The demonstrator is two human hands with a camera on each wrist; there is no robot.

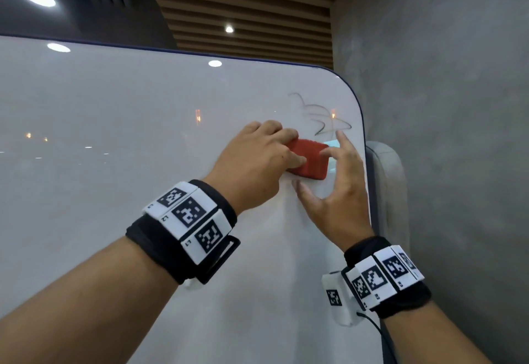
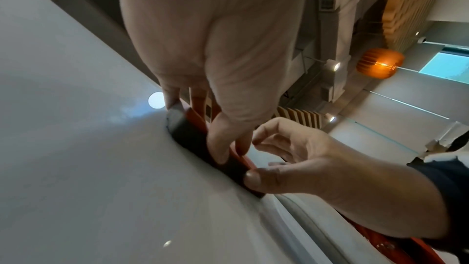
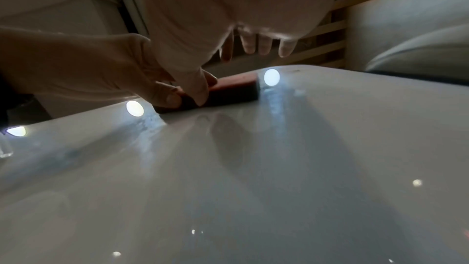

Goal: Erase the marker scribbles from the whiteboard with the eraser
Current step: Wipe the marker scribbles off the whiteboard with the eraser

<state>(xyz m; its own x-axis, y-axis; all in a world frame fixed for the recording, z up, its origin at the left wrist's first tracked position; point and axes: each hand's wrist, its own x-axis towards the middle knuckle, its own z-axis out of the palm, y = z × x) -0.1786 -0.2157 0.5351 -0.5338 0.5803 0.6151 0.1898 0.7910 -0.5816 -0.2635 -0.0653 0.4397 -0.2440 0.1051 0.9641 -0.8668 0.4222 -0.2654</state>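
A red eraser (image 1: 310,160) with black felt (image 2: 187,133) lies flat on the whiteboard (image 1: 114,134), near its right edge. My left hand (image 1: 293,148) grips the eraser's left part, fingers curled over its top edge and thumb on its red back. My right hand (image 1: 313,171) holds the right end: its thumb (image 2: 253,178) presses the felt edge, a bent finger lies on the red back, and the index finger points up along the board. Grey marker scribbles (image 1: 320,117) sit just above and to the right of the eraser. In the right wrist view the eraser (image 3: 228,89) shows edge-on.
The board's dark blue rim (image 1: 363,123) curves down close to my right hand. Behind it are a pale padded object (image 1: 386,180) and a grey concrete wall (image 1: 458,134). The board surface stretches wide to the left and below.
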